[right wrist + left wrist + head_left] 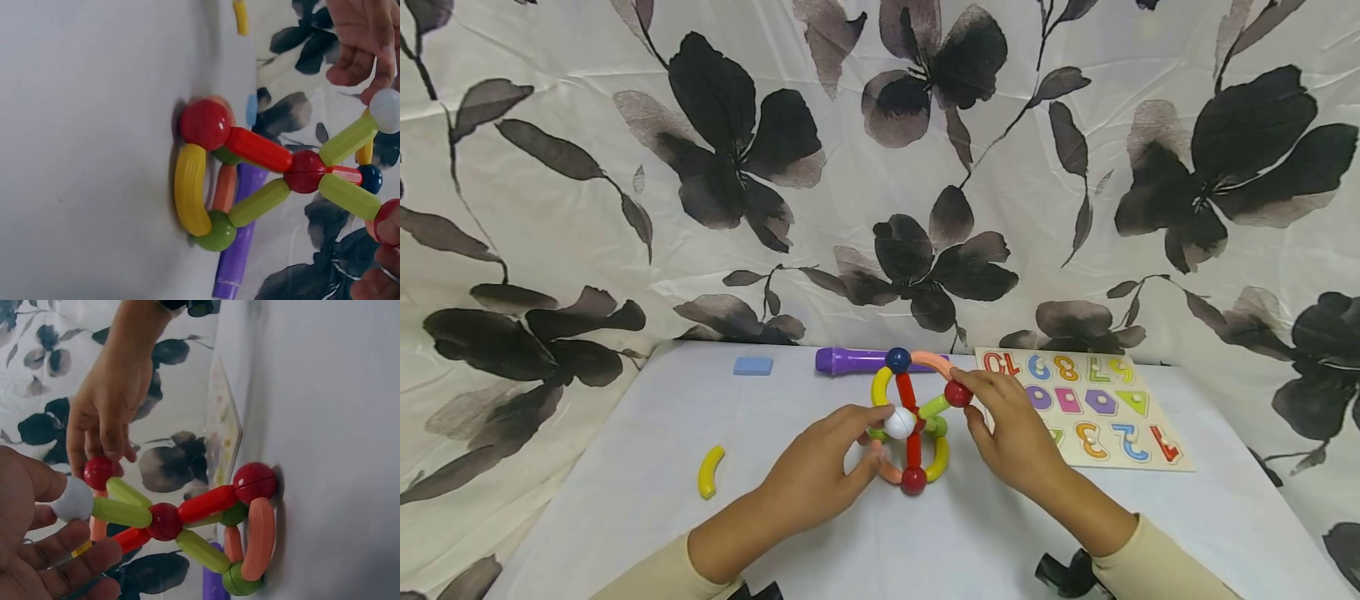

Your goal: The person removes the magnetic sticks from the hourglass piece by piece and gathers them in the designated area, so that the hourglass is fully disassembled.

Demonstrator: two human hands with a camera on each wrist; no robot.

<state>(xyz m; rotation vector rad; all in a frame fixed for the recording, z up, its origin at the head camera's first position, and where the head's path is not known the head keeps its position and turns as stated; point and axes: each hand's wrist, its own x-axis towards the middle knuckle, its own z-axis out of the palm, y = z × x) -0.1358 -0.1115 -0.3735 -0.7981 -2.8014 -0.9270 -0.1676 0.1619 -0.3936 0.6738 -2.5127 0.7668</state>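
A structure of magnetic sticks and balls stands on the table, its red base ball (913, 481) joined to curved sticks in yellow and salmon. Straight red and light green sticks branch from a central red ball (166, 521). My left hand (823, 454) pinches the white ball (900, 422) at the end of one green stick. Another red ball (957, 394), on an upper green stick, is held between the thumb and fingers of my right hand (1018, 433). A navy ball (897, 360) sits at the top back, with a yellow and a salmon curved stick attached.
One loose yellow curved stick (710, 472) lies left of the structure. Farther back are a light blue block (752, 366) and a purple toy microphone (850, 361). At the right lies a puzzle board (1150, 461) with numbers and shapes. A flower-patterned cloth (820, 275) hangs behind the table.
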